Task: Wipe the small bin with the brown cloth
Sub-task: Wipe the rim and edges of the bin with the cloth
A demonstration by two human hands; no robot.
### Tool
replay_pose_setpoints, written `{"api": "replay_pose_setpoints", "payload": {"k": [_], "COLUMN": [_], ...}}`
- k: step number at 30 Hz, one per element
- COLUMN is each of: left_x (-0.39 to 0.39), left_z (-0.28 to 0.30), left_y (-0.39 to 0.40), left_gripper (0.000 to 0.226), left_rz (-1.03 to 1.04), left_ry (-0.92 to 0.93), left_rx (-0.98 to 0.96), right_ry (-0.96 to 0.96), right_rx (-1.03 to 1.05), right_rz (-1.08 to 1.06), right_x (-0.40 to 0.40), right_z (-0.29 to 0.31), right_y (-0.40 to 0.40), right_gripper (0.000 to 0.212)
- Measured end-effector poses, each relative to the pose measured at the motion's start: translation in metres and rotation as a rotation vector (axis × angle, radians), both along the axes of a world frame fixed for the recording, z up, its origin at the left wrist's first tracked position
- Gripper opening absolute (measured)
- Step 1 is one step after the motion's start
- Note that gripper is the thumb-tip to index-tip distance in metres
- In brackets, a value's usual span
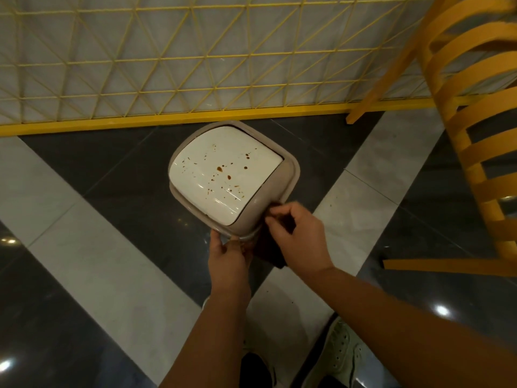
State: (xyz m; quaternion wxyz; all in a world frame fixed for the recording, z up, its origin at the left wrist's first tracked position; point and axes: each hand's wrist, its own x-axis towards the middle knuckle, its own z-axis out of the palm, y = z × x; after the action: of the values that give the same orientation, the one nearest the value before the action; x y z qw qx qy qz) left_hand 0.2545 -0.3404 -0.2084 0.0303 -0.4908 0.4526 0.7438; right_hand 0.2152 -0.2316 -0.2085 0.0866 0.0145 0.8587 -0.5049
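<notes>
Two shoes at the bottom edge, pale and perforated, standing on a floor of dark glossy tiles crossed by light grey bands. Both bare forearms reach forward from there. Left hand grips the near edge of the small bin, fingers curled under the rim, thumb on top. Right hand just beside it, fingers bent and pinching the brown cloth against the bin's near right corner; the cloth hangs dark between the two hands, mostly hidden by them. Bin sits on a dark tile, seen from above: beige rounded-square body, white swing lid tilted in its frame, lid speckled with brown spots, thickest around the middle. Right of the bin, a yellow slatted chair, one leg on the floor near the railing. Beyond the bin, a yellow wire-mesh railing on a solid yellow base bar, pale surface behind it.
</notes>
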Motion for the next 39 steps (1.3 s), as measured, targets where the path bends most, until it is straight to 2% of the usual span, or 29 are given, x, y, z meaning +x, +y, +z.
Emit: {"api": "replay_pose_setpoints", "payload": {"k": [5,9,12,17,23,27,29,31,34,37,39], "left_x": [-0.001,0.000,0.002,0.000,-0.001,0.001,0.002,0.002,-0.001,-0.005,-0.007], "left_z": [-0.002,-0.007,-0.009,-0.008,-0.008,-0.014,-0.017,-0.016,-0.014,-0.012,-0.009], "left_y": [0.003,0.004,0.003,0.007,0.010,0.011,0.007,0.003,0.000,0.003,0.004], "left_gripper": [0.054,0.055,0.054,0.054,0.053,0.053,0.053,0.055,0.054,0.055,0.056], "left_rz": [0.031,-0.023,-0.026,0.010,-0.018,-0.007,-0.002,0.000,0.029,0.049,0.056], "left_ry": [-0.005,0.017,0.027,0.020,0.021,-0.027,-0.027,-0.006,0.038,0.029,0.033], "left_rx": [0.004,-0.030,-0.050,-0.039,-0.082,-0.114,-0.116,-0.091,-0.022,-0.009,0.000], "right_ry": [-0.033,-0.072,-0.037,-0.014,-0.004,0.103,0.159,0.234,0.329,0.182,0.157], "right_rx": [0.094,0.049,0.123,0.136,0.256,0.363,0.386,0.420,0.451,0.519,0.516], "right_rz": [-0.177,-0.045,0.027,-0.153,0.216,0.564,0.671,0.640,0.426,0.116,0.074], "right_x": [-0.021,0.008,0.003,-0.023,0.011,0.007,0.003,-0.007,-0.032,-0.065,-0.063], "right_z": [-0.022,-0.023,-0.021,-0.019,-0.016,-0.015,-0.016,-0.018,-0.021,-0.019,-0.020], "right_y": [0.012,-0.002,0.006,0.014,0.003,0.010,0.010,0.018,0.041,0.054,0.047], "right_gripper": [0.025,0.026,0.022,0.020,0.024,0.029,0.037,0.039,0.027,0.026,0.025]}}
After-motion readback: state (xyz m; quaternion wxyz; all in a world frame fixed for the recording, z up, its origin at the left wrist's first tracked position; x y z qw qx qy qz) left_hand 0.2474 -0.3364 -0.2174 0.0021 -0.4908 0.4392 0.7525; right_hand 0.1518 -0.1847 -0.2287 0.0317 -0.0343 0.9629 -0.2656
